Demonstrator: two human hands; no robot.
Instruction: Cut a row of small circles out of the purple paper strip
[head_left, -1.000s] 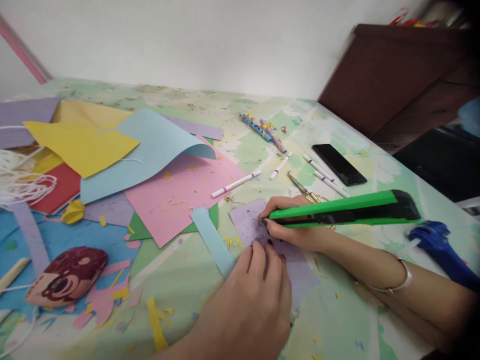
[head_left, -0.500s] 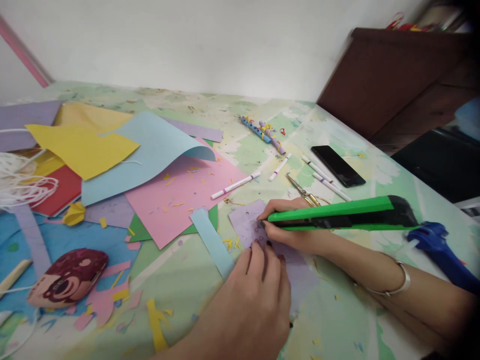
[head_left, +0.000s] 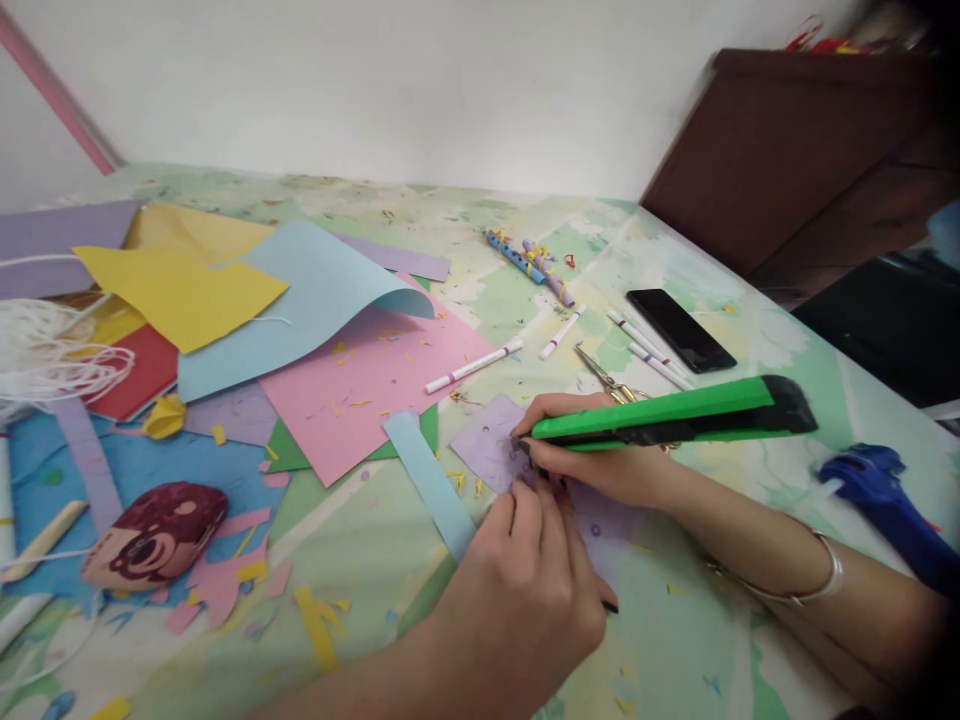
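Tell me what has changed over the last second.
The left hand has edged right on the lilac paper, its fingertips now close against the right hand. The right hand still grips the green cutter, tip on the paper. Phone and scissors lie as before.

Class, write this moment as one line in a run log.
right hand: grips green utility knife, tip on lilac paper | left hand: presses lilac paper | nearby: scissors, phone

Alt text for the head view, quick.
The right hand holds a green utility knife with its tip on a lilac paper piece, which the left hand pins down. Coloured sheets, markers, scissors and a phone lie around.
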